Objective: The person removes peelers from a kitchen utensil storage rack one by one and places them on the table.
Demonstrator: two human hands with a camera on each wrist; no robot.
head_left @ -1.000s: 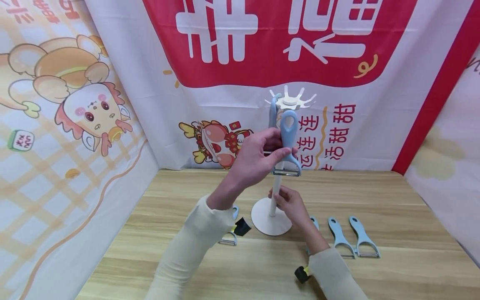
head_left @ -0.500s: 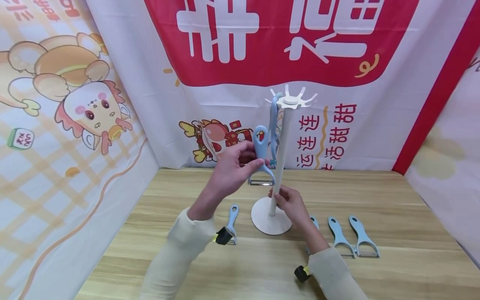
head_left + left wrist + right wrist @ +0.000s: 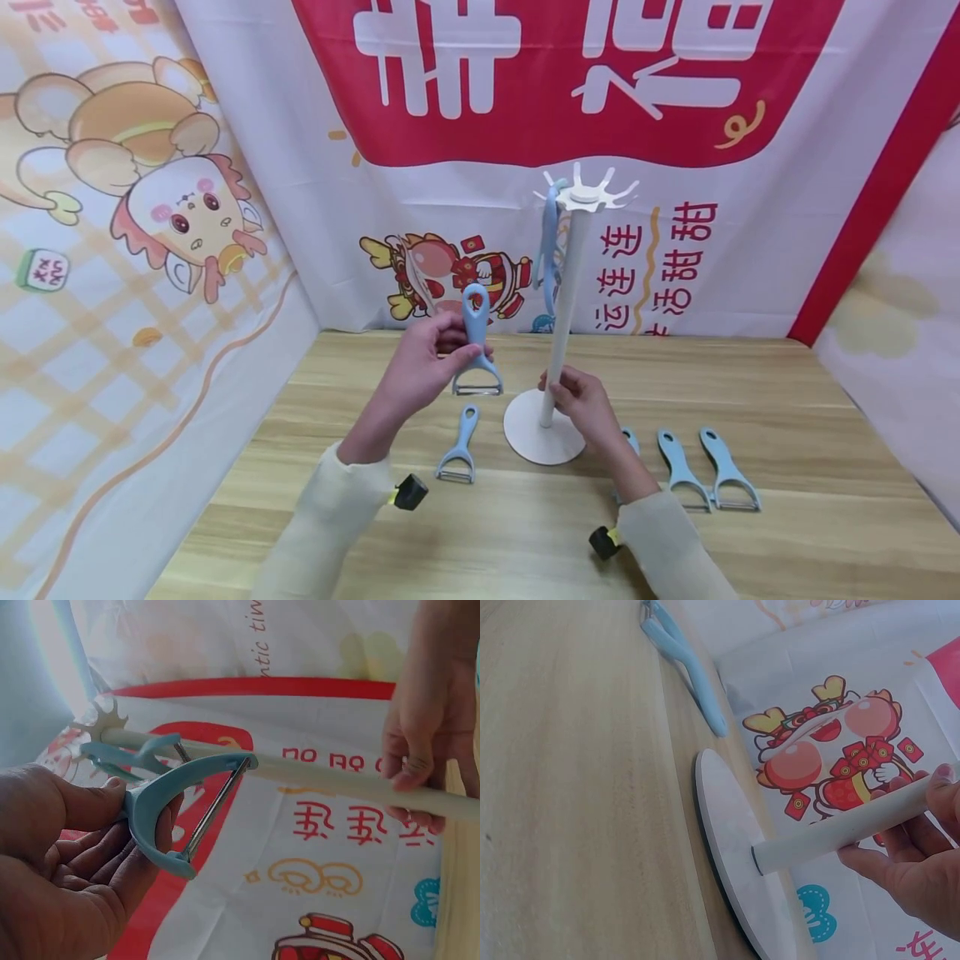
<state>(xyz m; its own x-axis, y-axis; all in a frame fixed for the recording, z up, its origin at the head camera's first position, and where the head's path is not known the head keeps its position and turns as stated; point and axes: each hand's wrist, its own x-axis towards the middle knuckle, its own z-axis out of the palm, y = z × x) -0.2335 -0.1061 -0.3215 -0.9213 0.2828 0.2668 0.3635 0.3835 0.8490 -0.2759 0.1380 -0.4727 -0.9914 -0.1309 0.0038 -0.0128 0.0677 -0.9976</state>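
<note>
My left hand point(image 3: 420, 367) pinches a light-blue Y-shaped vegetable peeler point(image 3: 475, 321) by its handle, blade end down, above the table and left of the white stand point(image 3: 567, 292). In the left wrist view the thumb lies on the handle of this peeler point(image 3: 142, 817), below its metal blade. My right hand point(image 3: 588, 408) grips the stand's pole low down, just above the round base; in the right wrist view the fingers curl round the pole point(image 3: 840, 829). From a hook on the left of the stand's spiked top hangs a blue peeler point(image 3: 549, 250).
Below my left hand another peeler point(image 3: 467, 429) lies on the wooden table point(image 3: 525, 542). Several more lie to the right, including one peeler point(image 3: 723, 467) at the row's end, with another partly hidden by my right wrist. Printed cloth point(image 3: 450, 192) hangs behind the table.
My left hand has carried the peeler left and down, away from the stand's top. The right hand keeps its grip on the pole. The peeler lying at left has come fully into view.
</note>
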